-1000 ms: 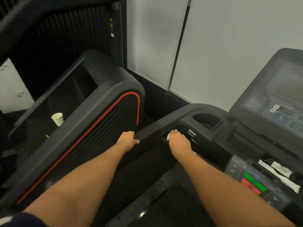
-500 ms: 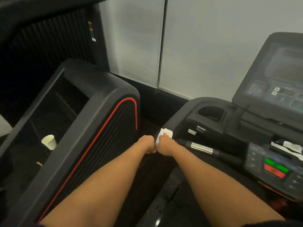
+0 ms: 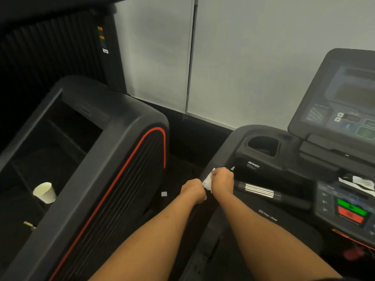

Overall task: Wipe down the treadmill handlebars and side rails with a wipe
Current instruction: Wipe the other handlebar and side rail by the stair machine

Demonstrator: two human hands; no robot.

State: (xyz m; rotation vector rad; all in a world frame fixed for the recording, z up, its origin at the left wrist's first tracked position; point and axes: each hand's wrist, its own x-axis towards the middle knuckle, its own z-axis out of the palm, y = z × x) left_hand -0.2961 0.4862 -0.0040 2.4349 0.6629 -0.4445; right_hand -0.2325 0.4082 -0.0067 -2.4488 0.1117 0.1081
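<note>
A crumpled white wipe [image 3: 208, 181] sits between my two hands at the left corner of the treadmill console. My right hand [image 3: 222, 180] is closed on the wipe, pressed against the black left handlebar [image 3: 205, 171] where it meets the console. My left hand [image 3: 192, 190] is fisted just below and left of it, touching the wipe's edge and gripping the same black rail. A front grip bar with a silver sensor band [image 3: 259, 191] runs right from my right hand.
The console has a cup holder [image 3: 263, 146], a screen [image 3: 345, 102], green and red buttons [image 3: 351, 209] and white tissues [image 3: 359, 181] on its tray. A neighbouring black machine with a red stripe [image 3: 113, 179] stands on the left, with a paper cup [image 3: 45, 192] inside.
My hands came together from apart on the rail one second ago. The wipe now shows between them. The view has shifted a little left and upward.
</note>
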